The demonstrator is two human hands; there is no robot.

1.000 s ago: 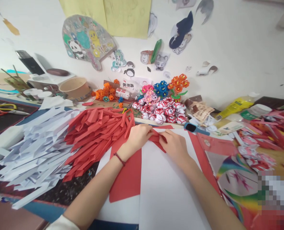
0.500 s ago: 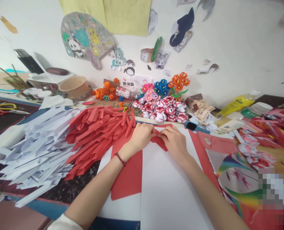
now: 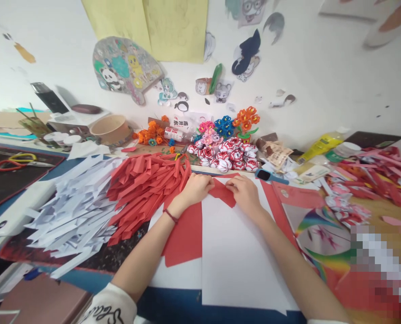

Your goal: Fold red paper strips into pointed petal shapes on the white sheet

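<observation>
Between my two hands is a small piece of red paper [image 3: 222, 193], stretched over the top of a white sheet [image 3: 239, 256]. My left hand [image 3: 198, 187] pinches its left end; a dark red cord bracelet circles that wrist. The right end is pinched by the fingers of my right hand [image 3: 243, 192]. Larger red sheets [image 3: 184, 238] lie partly under the white one. Left of my left hand, a heap of folded red paper strips [image 3: 146, 189] spreads beside a heap of folded white paper strips [image 3: 75, 207].
Red-and-white paper flowers [image 3: 224, 155] stand beyond my hands, near a blue smartwatch [image 3: 271, 176]. Scissors [image 3: 18, 163] lie far left on a dark mat. At right are a patterned plastic bag [image 3: 322, 238] and a pile of red and pink strips [image 3: 376, 173]. A wall rises behind.
My hands have moved slightly apart, and more of the red paper shows between them. The whole view has shifted a little.
</observation>
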